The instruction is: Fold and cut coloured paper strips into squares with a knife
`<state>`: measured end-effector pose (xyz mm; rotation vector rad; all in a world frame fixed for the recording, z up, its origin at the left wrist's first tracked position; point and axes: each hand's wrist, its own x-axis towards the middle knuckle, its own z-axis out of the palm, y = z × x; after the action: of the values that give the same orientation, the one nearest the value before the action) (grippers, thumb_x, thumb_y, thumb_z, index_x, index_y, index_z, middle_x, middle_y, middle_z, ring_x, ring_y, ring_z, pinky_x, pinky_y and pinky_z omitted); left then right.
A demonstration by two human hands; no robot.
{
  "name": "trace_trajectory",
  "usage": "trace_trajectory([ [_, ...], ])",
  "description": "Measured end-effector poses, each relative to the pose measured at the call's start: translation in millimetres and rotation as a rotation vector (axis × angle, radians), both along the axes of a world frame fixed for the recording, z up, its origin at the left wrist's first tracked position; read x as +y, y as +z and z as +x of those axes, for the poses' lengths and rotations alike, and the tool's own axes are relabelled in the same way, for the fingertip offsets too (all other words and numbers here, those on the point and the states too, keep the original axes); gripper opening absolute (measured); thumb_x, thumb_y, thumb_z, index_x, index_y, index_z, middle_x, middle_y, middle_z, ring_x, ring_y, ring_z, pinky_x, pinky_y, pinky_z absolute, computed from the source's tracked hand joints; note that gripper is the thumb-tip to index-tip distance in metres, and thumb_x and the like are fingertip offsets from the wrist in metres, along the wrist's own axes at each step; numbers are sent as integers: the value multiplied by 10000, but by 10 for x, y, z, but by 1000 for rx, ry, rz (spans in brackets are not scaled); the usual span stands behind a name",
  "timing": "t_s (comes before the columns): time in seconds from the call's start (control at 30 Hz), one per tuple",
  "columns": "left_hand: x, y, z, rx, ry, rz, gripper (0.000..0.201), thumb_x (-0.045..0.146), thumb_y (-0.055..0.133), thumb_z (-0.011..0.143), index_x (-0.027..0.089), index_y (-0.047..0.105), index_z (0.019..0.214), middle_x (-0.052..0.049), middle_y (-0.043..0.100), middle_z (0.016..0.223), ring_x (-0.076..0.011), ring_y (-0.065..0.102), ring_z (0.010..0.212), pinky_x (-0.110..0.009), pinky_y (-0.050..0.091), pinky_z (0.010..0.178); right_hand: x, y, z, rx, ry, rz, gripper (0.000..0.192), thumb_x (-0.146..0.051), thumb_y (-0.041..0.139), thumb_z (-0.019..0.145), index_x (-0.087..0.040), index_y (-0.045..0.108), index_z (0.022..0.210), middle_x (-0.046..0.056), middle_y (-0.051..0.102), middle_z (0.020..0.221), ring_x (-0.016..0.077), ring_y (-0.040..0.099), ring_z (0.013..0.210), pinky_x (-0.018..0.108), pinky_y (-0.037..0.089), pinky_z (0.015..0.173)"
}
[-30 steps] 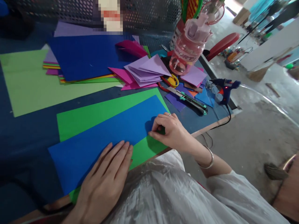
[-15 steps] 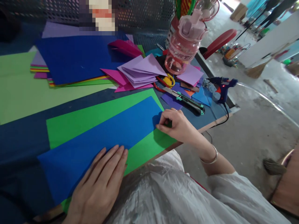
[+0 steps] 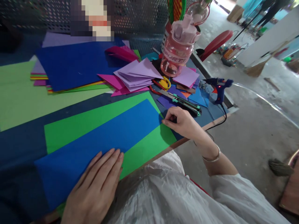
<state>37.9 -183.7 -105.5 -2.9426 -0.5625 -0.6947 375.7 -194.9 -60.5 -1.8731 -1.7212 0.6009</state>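
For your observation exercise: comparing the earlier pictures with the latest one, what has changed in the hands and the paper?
The right hand slid rightward along the blue sheet to its right corner, fingertips pinched at the edge. The left hand stayed pressed flat on the blue sheet's near-left part. The blue sheet still lies on the green sheet; the utility knife has not moved.

Pink bottle (image 3: 177, 46): white band reads "SPORTS" (partly blurred); nothing else legible.
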Motion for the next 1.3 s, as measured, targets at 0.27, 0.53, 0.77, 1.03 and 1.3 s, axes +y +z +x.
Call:
trace_trajectory([
  [0.27, 7, 6, 36, -26, 28, -2, 496, 39, 593, 988, 24, 558, 1482, -204, 747, 1291, -333, 731, 1176, -514, 548, 1083, -9, -26, 57, -4, 1, 46, 197, -182, 682, 850, -223, 547, 713, -24, 572, 715, 149, 524, 718, 292, 386, 686],
  [0.53, -10, -19, 1, -32, 69, -31, 526, 64, 553, 1013, 122, 538, 1535, -150, 740, 1356, -301, 710, 1259, -488, 554, 1132, -82, -79, 34, -14, -39, 203, 169, -209, 664, 899, -232, 573, 758, 3, 615, 779, 160, 561, 706, 299, 438, 664],
  [0.77, -22, 65, 72, 9, 84, -123, 439, 86, 447, 1055, 145, 627, 1451, -108, 714, 1424, -242, 648, 1367, -440, 471, 1239, -364, -148, -368, -117, 244, 419, 269, -126, 484, 1056, -182, 678, 1234, 128, 745, 1204, 228, 689, 1144, 377, 542, 980],
  [1.03, 65, 296, 341, 228, 148, -187, 374, 306, 533, 1090, 222, 652, 1434, -107, 729, 1369, -260, 660, 1330, -441, 506, 1184, -384, -320, -426, -344, 573, 403, 481, -101, 445, 1037, -193, 615, 1478, 118, 701, 1434, 289, 608, 1392, 512, 504, 1164],
  [1.3, 209, 407, 528, 255, 4, -90, 343, 283, 457, 1116, 127, 742, 1226, -112, 776, 1195, -226, 700, 1160, -385, 524, 1112, -393, -388, -410, -318, 563, 462, 499, -97, 449, 1015, -179, 602, 1483, 118, 711, 1419, 308, 633, 1354, 534, 521, 1128],
])
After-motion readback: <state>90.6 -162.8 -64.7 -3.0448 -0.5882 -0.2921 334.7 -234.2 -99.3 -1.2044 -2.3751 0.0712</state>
